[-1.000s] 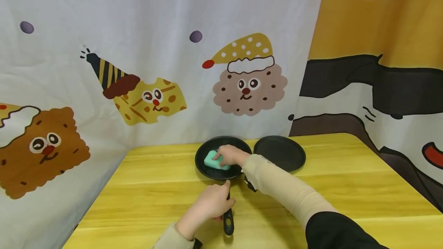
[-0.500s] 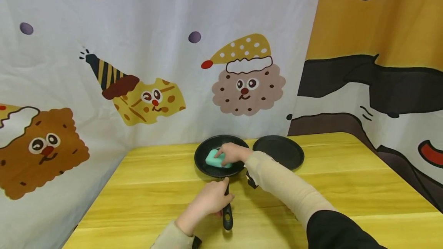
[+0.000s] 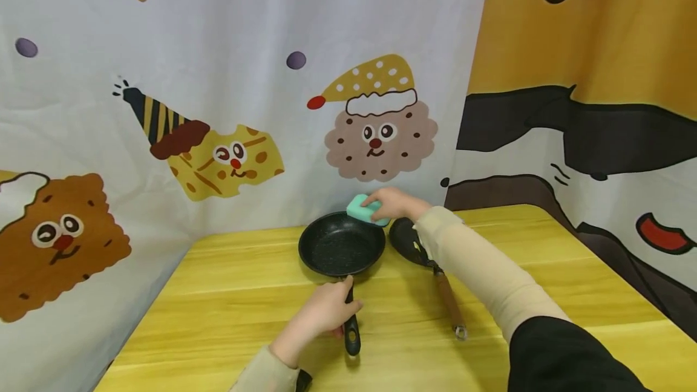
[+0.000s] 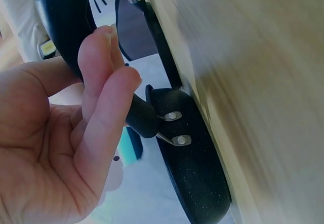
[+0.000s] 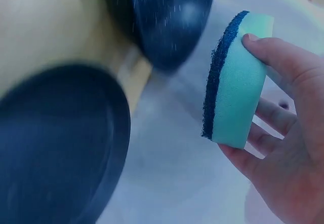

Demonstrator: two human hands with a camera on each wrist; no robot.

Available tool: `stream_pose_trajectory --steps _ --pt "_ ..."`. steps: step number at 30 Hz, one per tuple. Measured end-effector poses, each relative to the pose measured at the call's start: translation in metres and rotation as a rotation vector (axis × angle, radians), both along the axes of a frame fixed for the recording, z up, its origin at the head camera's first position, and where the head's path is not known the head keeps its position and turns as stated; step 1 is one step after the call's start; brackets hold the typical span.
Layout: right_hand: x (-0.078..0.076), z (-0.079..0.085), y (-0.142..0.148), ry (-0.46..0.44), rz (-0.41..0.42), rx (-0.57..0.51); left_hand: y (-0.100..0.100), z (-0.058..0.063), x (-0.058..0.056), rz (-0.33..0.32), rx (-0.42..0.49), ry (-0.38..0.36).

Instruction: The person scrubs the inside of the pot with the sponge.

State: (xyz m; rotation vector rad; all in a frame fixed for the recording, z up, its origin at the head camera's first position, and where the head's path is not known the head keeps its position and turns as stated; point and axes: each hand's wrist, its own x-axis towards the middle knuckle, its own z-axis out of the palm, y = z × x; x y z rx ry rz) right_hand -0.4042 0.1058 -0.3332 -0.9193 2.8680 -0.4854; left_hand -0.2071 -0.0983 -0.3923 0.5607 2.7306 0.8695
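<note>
My right hand [image 3: 396,203] pinches a teal sponge [image 3: 360,210] between thumb and fingers, raised at the back right rim of a black frying pan [image 3: 340,247]. In the right wrist view the sponge [image 5: 238,82] shows a dark scouring side facing the pans, apart from both. My left hand [image 3: 318,313] grips the pan's black handle [image 3: 353,339]. From the left wrist view, the fingers of my left hand [image 4: 61,133] curl round that handle, near where two rivets fix it to the pan [image 4: 195,178]. The frying pan's speckled inside holds nothing.
A flat black pan [image 3: 404,239] with a brown handle [image 3: 448,301] lies right of the frying pan, partly hidden by my right sleeve. Both pans are on a yellow wooden table [image 3: 229,295]. A cartoon-printed curtain [image 3: 305,138] hangs directly behind the table's far edge.
My right hand has lifted the sponge out of the frying pan, up and to the right. The flat pan's handle has come into sight. My left hand still holds the frying pan's handle.
</note>
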Motion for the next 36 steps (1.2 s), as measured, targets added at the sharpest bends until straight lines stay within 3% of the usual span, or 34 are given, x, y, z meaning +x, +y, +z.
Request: stream_pose_trajectory --steps 9,19,29,36 --pt "-0.002 0.020 0.068 0.008 -0.118 -0.068 -0.004 0.003 -0.001 0.002 0.012 0.013" --pt "0.000 0.017 0.145 0.029 -0.270 -0.116 -0.005 0.006 0.000 -0.004 -0.025 0.004" --pt "0.007 0.002 0.199 0.012 -0.382 -0.114 -0.007 0.008 0.004 -0.039 -0.007 -0.008" --pt "0.023 -0.028 0.241 -0.013 -0.481 -0.157 -0.006 0.009 0.005 -0.047 0.029 -0.068"
